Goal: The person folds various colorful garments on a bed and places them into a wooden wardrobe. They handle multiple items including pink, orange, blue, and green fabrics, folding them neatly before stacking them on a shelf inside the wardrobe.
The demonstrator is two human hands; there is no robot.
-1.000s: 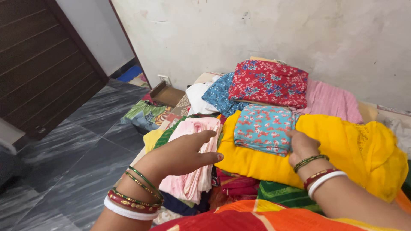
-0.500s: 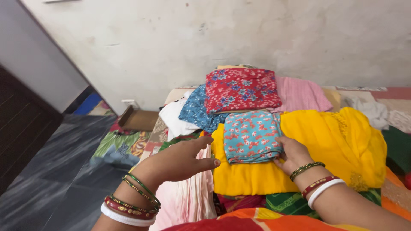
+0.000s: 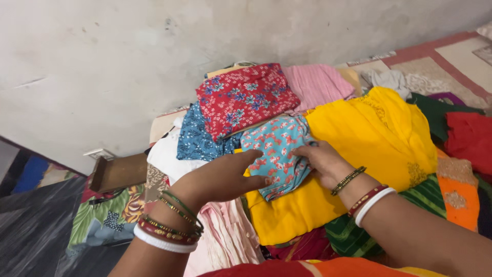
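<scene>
A folded turquoise cloth (image 3: 274, 146) with a red and white print lies on a spread yellow garment (image 3: 374, 133). My right hand (image 3: 324, 163) grips the cloth's right edge, fingers curled onto it. My left hand (image 3: 225, 177) reaches in from the left, fingers extended, its fingertips at the cloth's left edge. Both wrists wear several bangles. Beneath my left forearm sits a folded pale pink cloth (image 3: 225, 241).
Behind lie a folded red floral cloth (image 3: 243, 97), a blue printed cloth (image 3: 197, 141), a white cloth (image 3: 166, 156) and a pink ribbed cloth (image 3: 318, 84), all against a white wall (image 3: 154, 51). Green, orange and red fabrics (image 3: 456, 154) lie to the right. A brown box (image 3: 120, 172) stands at left.
The view has swung right and tilted. My left hand moved from over the pink cloth to the turquoise cloth's left edge. My right hand stayed on that cloth's right edge.
</scene>
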